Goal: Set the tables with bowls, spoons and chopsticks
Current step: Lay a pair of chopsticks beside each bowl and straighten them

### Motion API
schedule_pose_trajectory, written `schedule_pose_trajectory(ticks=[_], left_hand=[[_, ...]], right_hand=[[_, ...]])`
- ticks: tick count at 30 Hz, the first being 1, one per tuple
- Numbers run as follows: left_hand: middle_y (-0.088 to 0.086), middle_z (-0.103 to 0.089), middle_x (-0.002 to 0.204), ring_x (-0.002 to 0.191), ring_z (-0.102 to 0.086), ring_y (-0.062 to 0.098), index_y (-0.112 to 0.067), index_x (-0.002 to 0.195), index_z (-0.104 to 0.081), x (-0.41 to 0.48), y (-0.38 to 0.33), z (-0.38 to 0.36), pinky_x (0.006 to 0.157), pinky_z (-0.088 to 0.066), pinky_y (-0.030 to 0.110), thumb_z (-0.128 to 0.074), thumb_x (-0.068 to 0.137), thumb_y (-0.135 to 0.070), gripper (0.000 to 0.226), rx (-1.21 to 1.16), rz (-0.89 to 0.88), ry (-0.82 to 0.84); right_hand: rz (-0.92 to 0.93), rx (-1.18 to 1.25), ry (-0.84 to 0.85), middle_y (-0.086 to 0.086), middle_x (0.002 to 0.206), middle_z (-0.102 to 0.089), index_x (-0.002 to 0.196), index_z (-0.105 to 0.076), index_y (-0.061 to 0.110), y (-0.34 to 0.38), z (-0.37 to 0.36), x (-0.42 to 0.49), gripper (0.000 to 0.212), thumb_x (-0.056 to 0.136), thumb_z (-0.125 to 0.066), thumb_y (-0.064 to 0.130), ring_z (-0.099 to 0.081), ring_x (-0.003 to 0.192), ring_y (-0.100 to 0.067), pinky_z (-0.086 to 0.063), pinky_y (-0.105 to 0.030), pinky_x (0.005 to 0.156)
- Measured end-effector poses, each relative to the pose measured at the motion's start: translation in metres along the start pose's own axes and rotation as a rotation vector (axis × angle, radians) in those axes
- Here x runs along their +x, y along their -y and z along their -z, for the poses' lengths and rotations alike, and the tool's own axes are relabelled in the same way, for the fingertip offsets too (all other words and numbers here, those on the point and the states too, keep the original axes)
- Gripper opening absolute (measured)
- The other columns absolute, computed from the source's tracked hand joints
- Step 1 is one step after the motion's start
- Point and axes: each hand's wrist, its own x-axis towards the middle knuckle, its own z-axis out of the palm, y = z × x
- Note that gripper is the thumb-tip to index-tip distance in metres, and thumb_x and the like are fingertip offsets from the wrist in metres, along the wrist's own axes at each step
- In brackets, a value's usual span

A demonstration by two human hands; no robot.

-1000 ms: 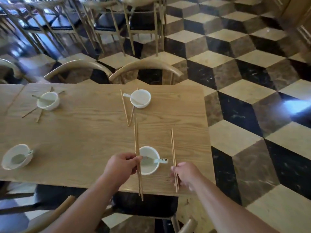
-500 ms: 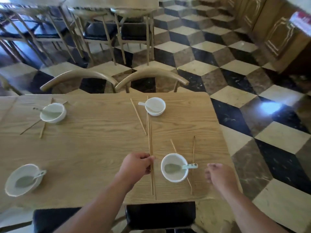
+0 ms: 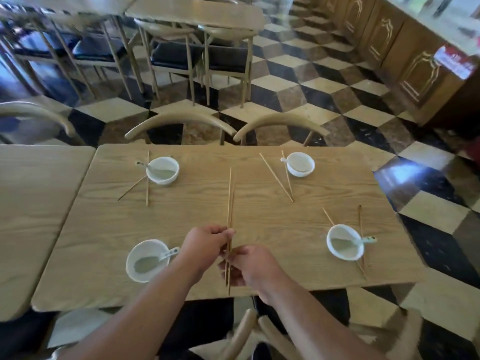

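Dining room with a cube-patterned black, cream and brown tile floor (image 3: 298, 94); a light wooden rectangular table (image 3: 197, 216) fills mid-frame.

Grip: the left hand (image 3: 205, 245) pinches a bundle of thin pale wooden chopsticks (image 3: 230, 198) between thumb and curled fingers, low on the shafts. Just below that pinch, the right hand (image 3: 250, 266) curls its fingers round the same bundle near the butt ends. The tips point away from the grip toward the far edge. The butts stick out just under the right hand, by the near edge. Stick count: cannot tell.

Left of the grip, near: a white round bowl (image 3: 146, 259) holding a white spoon (image 3: 168, 253).
Right of the grip, well apart: a second white bowl (image 3: 344, 245) with a spoon handle (image 3: 367, 239) over its rim and a loose chopstick pair (image 3: 360, 224) at its right side, one stick passing under the bowl.
Beyond the grip, left: a third white bowl (image 3: 162, 170), with a crossed chopstick pair (image 3: 147, 185) touching it.
Beyond the grip, right: a fourth white bowl (image 3: 300, 163), with a V-shaped chopstick pair (image 3: 279, 180) just beside it.
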Motion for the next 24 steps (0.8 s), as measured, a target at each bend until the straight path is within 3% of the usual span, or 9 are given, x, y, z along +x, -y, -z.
schedule_pose_trajectory(ticks=[4, 7, 10, 14, 17, 19, 21, 24], left_hand=[[-0.003, -0.072, 0.062, 0.048, -0.06, 0.006, -0.019, 0.09, -0.083, -0.002, 0.039, 0.018, 0.048, -0.049, 0.018, -0.076, 0.098, -0.03, 0.015, 0.026, -0.006, -0.041], [-0.003, -0.071, 0.062, 0.053, -0.06, 0.011, -0.019, 0.083, -0.082, 0.0, 0.067, 0.031, 0.057, -0.054, 0.029, -0.073, 0.1, -0.031, 0.023, 0.068, 0.02, -0.033], [-0.014, -0.074, 0.064, 0.056, -0.064, -0.001, -0.035, 0.082, -0.083, 0.002, 0.106, 0.045, 0.062, -0.053, 0.03, -0.071, 0.097, -0.043, 0.02, 0.192, 0.073, -0.091], [-0.016, -0.077, 0.087, 0.083, -0.071, 0.008, -0.035, 0.108, -0.082, 0.002, 0.16, 0.055, 0.08, -0.059, 0.033, -0.073, 0.094, -0.047, 0.02, 0.343, 0.178, -0.153], [-0.017, -0.075, 0.105, 0.102, -0.071, 0.011, -0.032, 0.129, -0.075, 0.011, 0.182, 0.056, 0.094, -0.056, 0.034, -0.069, 0.097, -0.042, 0.033, 0.416, 0.161, -0.176], [-0.011, -0.071, 0.118, 0.11, -0.068, 0.016, -0.031, 0.142, -0.065, 0.02, 0.188, 0.05, 0.093, -0.052, 0.032, -0.065, 0.099, -0.039, 0.044, 0.462, 0.102, -0.166], [-0.006, -0.064, 0.123, 0.114, -0.067, 0.021, -0.033, 0.149, -0.055, 0.028, 0.189, 0.043, 0.091, -0.049, 0.032, -0.06, 0.099, -0.036, 0.05, 0.528, 0.048, -0.167], [-0.002, -0.063, 0.119, 0.109, -0.068, 0.025, -0.037, 0.145, -0.055, 0.036, 0.188, 0.034, 0.085, -0.05, 0.035, -0.053, 0.101, -0.043, 0.045, 0.549, 0.007, -0.199]], right_hand=[[-0.046, -0.018, 0.059, -0.014, 0.092, -0.081, 0.111, -0.075, -0.006, -0.017, -0.026, 0.019, 0.028, 0.107, -0.065, 0.02, -0.077, 0.081, -0.022, -0.067, -0.041, 0.079], [-0.09, -0.02, 0.101, -0.013, 0.093, -0.081, 0.11, -0.075, -0.004, -0.042, -0.041, 0.041, 0.029, 0.106, -0.067, 0.023, -0.078, 0.082, -0.023, -0.067, -0.039, 0.077], [-0.161, -0.05, 0.065, -0.013, 0.086, -0.079, 0.099, -0.075, 0.001, -0.062, -0.054, 0.072, 0.02, 0.105, -0.068, 0.019, -0.076, 0.072, -0.021, -0.064, -0.035, 0.064], [-0.226, -0.207, 0.041, -0.014, 0.082, -0.078, 0.094, -0.072, 0.0, -0.074, -0.073, 0.118, 0.017, 0.104, -0.068, 0.013, -0.076, 0.064, -0.018, -0.062, -0.031, 0.055], [-0.179, -0.3, -0.016, -0.019, 0.089, -0.08, 0.094, -0.074, -0.001, -0.081, -0.085, 0.143, 0.023, 0.101, -0.074, 0.021, -0.079, 0.071, -0.026, -0.067, -0.038, 0.064], [-0.167, -0.344, -0.063, -0.02, 0.086, -0.081, 0.092, -0.075, 0.001, -0.085, -0.089, 0.151, 0.028, 0.099, -0.077, 0.029, -0.08, 0.075, -0.034, -0.067, -0.042, 0.068], [-0.16, -0.405, -0.107, -0.016, 0.079, -0.081, 0.089, -0.074, 0.006, -0.088, -0.09, 0.154, 0.031, 0.098, -0.077, 0.035, -0.079, 0.066, -0.03, -0.066, -0.044, 0.067], [-0.062, -0.62, -0.167, -0.004, 0.069, -0.078, 0.086, -0.072, 0.017, -0.093, -0.09, 0.157, 0.029, 0.095, -0.076, 0.044, -0.075, 0.058, -0.023, -0.06, -0.034, 0.052]])
